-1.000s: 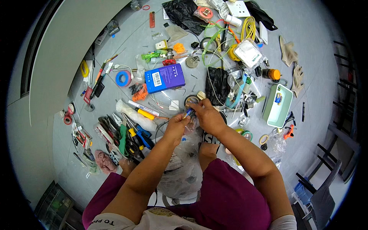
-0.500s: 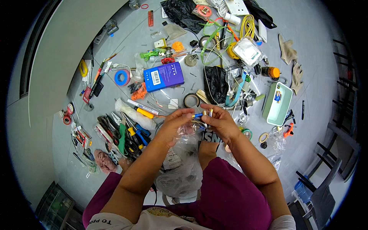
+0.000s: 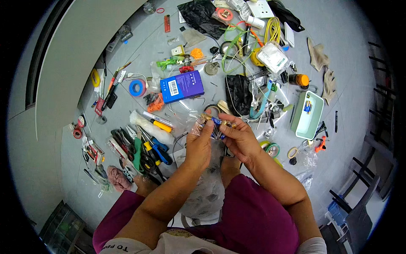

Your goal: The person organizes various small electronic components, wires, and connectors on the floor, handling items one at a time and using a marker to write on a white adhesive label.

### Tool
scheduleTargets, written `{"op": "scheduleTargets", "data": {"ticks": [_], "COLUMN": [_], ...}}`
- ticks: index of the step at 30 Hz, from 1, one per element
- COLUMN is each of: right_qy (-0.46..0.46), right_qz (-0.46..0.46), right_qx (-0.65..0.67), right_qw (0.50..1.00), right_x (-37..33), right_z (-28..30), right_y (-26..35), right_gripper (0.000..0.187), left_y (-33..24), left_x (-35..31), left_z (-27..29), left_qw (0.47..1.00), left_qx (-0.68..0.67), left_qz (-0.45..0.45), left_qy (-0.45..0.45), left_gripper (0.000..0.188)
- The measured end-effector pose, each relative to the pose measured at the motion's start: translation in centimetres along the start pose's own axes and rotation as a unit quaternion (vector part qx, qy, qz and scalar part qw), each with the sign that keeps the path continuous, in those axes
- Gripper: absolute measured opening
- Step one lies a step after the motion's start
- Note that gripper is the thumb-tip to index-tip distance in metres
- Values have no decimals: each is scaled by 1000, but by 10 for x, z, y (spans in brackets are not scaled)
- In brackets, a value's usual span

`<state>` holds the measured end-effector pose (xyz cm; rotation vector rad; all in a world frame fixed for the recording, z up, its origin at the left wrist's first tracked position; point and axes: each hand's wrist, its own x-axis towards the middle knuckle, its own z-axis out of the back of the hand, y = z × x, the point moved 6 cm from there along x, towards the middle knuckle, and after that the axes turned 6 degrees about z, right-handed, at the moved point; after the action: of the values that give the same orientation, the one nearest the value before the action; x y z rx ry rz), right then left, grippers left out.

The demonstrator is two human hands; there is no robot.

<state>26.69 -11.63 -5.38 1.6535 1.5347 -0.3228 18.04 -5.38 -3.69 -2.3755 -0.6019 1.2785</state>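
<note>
My left hand (image 3: 199, 146) is closed, thumb up, pinching a crinkled clear plastic bag (image 3: 193, 119) at its edge. Facing it, my right hand (image 3: 241, 137) has its thumb and fingers closed around several small blue-and-gold batteries (image 3: 217, 121). The batteries lie between the two hands, against the bag's film; whether all of them are inside it I cannot tell. More batteries of the same colours (image 3: 308, 107) rest in a pale green plastic tray (image 3: 300, 125) to the right. A larger translucent bag (image 3: 202, 186) hangs between my legs, below the hands.
Left of my hands lie pliers, scissors and screwdrivers (image 3: 148, 148) in a cluster. A blue-purple box (image 3: 182, 86) sits ahead. Black plastic bags (image 3: 238, 95), tape rolls and wires crowd the floor. Gloves (image 3: 329, 86) lie at far right, near a chair (image 3: 359, 209).
My left hand has turned more upright and dropped slightly. The clear bag, earlier hanging below the fingers, now shows raised around the batteries and left fingertips.
</note>
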Motion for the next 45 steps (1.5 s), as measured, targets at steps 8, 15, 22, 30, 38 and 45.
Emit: {"op": "scheduleTargets", "data": {"ticks": [8,15,22,30,38,45], "right_qy": [-41,0,-25,-15,50,67], "right_qz": [41,86,17,-73,148,304], "right_qx": [-83,-182,-60,-135,-311,-508], "right_qw": [995,979,998,988,938,803], "right_x": [4,4,9,3,20,28], "right_z": [9,5,0,9,-21,-55], "right_y": [10,12,8,-2,33,53], "right_gripper": [46,51,45,51,57,8], "left_y": [-6,-8,-1,-11,-50,-75], "left_x": [13,21,15,15,26,50], "left_z": [12,12,13,14,13,24], "left_qw": [986,922,997,987,844,886], "left_qx": [135,349,-25,158,460,413], "left_qz": [96,161,47,-16,-268,-139], "left_qy": [-28,54,58,15,68,160], "left_gripper": [17,48,32,27,23,21]}}
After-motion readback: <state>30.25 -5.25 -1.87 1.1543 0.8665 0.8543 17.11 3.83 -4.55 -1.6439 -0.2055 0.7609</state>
